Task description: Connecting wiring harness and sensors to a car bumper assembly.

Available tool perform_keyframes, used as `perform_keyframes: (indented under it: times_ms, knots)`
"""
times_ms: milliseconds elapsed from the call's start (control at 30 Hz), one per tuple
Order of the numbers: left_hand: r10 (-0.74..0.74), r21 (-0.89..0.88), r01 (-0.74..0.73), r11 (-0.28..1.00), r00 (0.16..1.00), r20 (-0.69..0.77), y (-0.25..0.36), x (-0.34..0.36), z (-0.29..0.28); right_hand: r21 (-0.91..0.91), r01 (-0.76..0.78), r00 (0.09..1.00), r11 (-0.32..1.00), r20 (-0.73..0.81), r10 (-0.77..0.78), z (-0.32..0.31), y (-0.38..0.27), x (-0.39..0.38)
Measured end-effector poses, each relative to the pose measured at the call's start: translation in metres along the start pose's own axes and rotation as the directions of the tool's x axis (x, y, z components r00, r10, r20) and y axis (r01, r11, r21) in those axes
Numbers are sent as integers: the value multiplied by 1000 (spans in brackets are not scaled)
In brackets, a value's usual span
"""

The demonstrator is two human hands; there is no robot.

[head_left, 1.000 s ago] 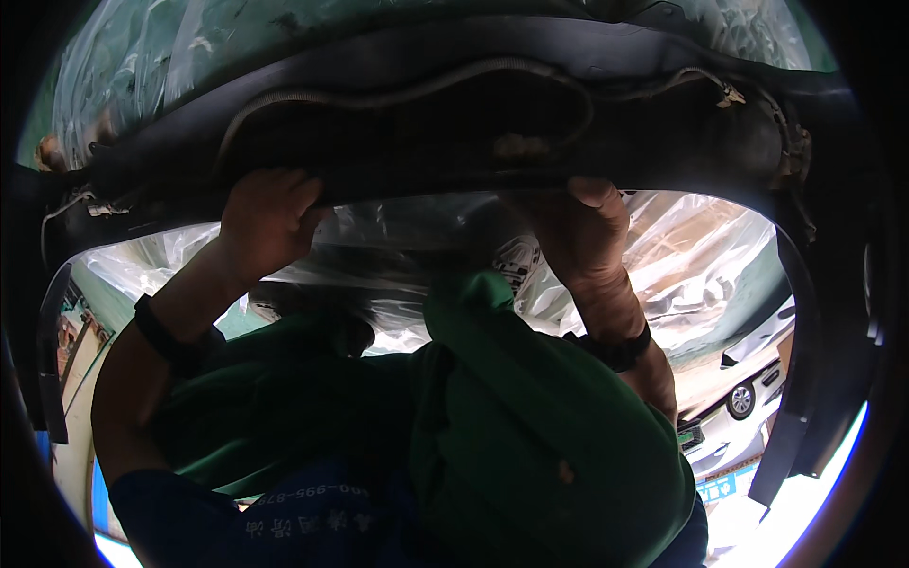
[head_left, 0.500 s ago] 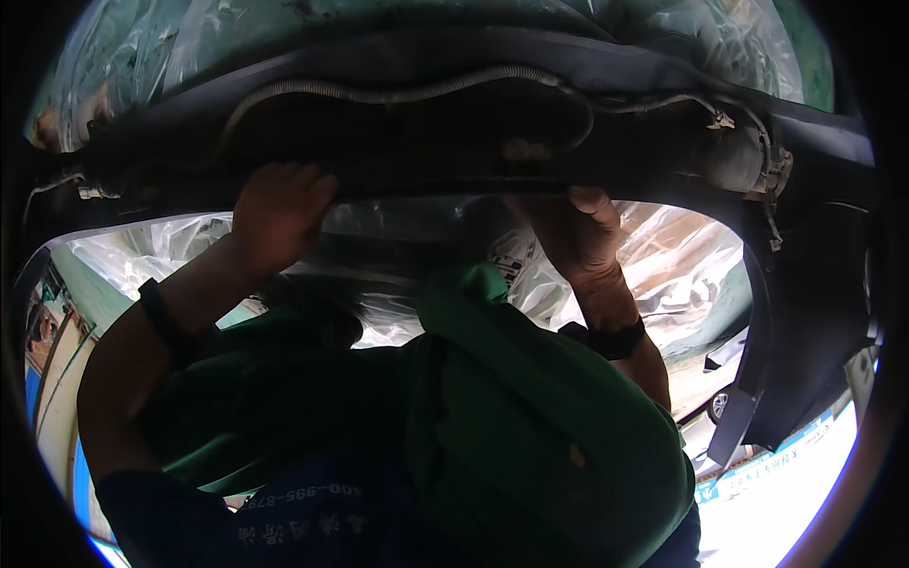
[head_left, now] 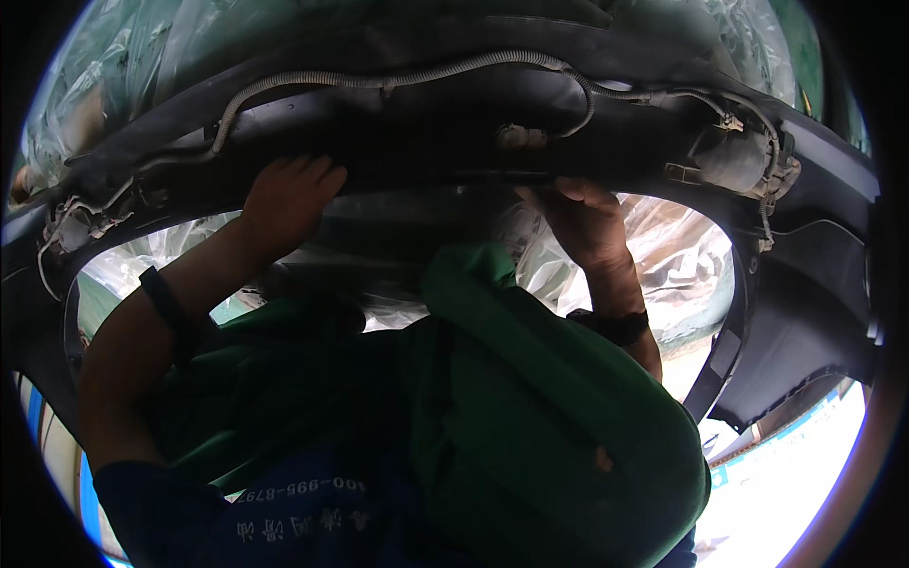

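Note:
I hold a curved black panel that looks like a car bumper (head_left: 417, 137) by its lower edge. My left hand (head_left: 291, 201) has its fingers curled over that edge left of the middle; my right hand (head_left: 585, 220) grips it further right, thumb visible, fingers partly hidden. A grey corrugated wiring harness (head_left: 417, 72) runs along the panel, with a connector (head_left: 524, 135) between my hands and round fittings near the right (head_left: 734, 161) and left (head_left: 74, 229) ends. The panel's middle is in deep shadow.
Crumpled clear plastic sheeting (head_left: 672, 246) shows behind and below the panel, and more (head_left: 142, 47) lies along the top. Green cloth clothing (head_left: 549, 435) and a blue shirt (head_left: 284, 521) fill the lower view. Bright surroundings show through gaps at both lower sides.
My left hand has shifted slightly up and right with the panel's edge. The view of the panel has shifted: more harness and left fitting show, and the white car at right is mostly hidden.

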State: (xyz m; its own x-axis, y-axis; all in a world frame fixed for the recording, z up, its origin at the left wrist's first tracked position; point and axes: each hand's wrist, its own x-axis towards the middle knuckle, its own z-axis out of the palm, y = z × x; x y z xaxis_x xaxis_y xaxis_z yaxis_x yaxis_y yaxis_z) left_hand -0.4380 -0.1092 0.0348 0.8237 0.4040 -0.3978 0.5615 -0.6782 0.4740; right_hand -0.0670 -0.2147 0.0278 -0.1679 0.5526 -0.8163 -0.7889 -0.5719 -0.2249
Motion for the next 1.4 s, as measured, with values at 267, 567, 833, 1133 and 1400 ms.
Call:
perform_keyframes:
  times_ms: [267, 567, 833, 1133, 1400]
  knots:
    - [-56, -3, 60, 998, 955, 291, -8, 20, -1, 131, 24, 998, 991, -59, -16, -7, -1, 24]
    - [41, 124, -61, 990, 987, 155, -21, 25, 23, 45, 42, 997, 998, -70, -39, -13, 1, 37]
    - [21, 117, -37, 992, 990, 137, -17, 21, 33, -134, -189, 939, 973, -315, 139, -8, -10, 14]
    - [-132, -257, 151, 954, 987, 90, 6, 86, -13, -960, 270, 800, -80, 270, -535, 13, -37, 15]
    - [-239, -475, 143, 868, 960, -147, 38, 165, 13, -952, 233, 728, -200, 307, -613, 25, -22, 36]
